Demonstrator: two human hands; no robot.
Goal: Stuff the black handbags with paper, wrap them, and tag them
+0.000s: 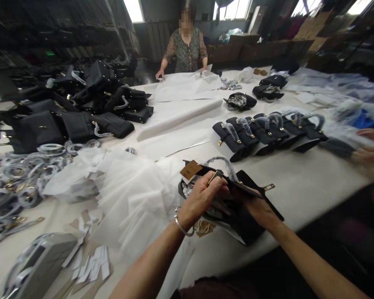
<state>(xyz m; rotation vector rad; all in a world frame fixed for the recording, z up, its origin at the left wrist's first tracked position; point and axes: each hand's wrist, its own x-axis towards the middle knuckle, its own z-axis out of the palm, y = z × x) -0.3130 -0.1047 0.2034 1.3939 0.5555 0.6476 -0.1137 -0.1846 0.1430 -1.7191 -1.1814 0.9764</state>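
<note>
A black handbag [246,226] sits in front of me, tilted, with a wrapped handle [222,162] on top and clear wrapping showing inside. My left hand [202,193], with a silver bangle at the wrist, is closed on the bag's upper edge by a gold metal piece [216,177]. A brown cardboard tag [190,169] stands out just beyond that hand. My right hand [257,207] grips the bag's right side under its flap; those fingers are mostly hidden. A gold buckle strap [269,187] sticks out to the right.
Black bags [50,124] are heaped at the left, above coiled wrapped straps [21,170]. White tissue sheets [137,199] lie left of my bag. A row of handbags [258,133] stands beyond it. A person [187,50] handles white sheeting opposite; another person's hands [370,149] show at the right.
</note>
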